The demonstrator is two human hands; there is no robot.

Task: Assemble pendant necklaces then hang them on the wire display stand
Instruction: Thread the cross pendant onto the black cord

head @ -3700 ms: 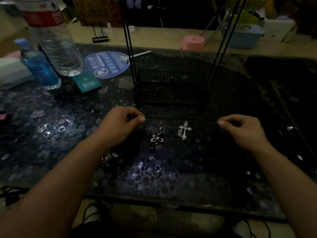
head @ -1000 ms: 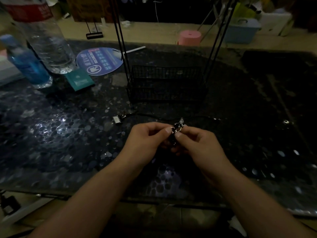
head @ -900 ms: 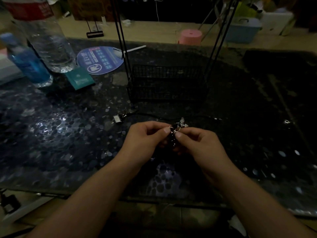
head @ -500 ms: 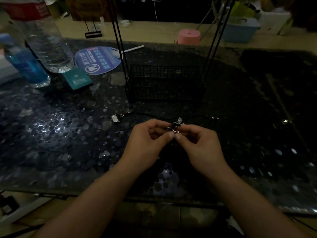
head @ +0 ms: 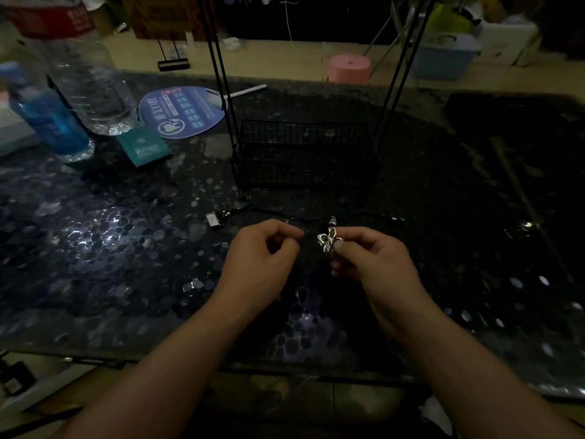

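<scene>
Since half a second ago our hands have parted: right hand [head: 376, 264] pinches the small, light, rigid pendant [head: 327, 241] at its edge, left hand [head: 262, 264] at 9 o'clock curls, seemingly gripping the limp, barely visible cord [head: 285, 218].

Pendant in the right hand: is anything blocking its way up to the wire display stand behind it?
Nothing visible does. The pendant, pinched in the right hand, sits in front of the wire display stand; only bare tabletop and the black cord lie between.

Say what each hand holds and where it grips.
Right hand pinches the silver pendant by its lower part, top sticking out. Left hand is pinched shut; what it holds cannot be told.
</scene>
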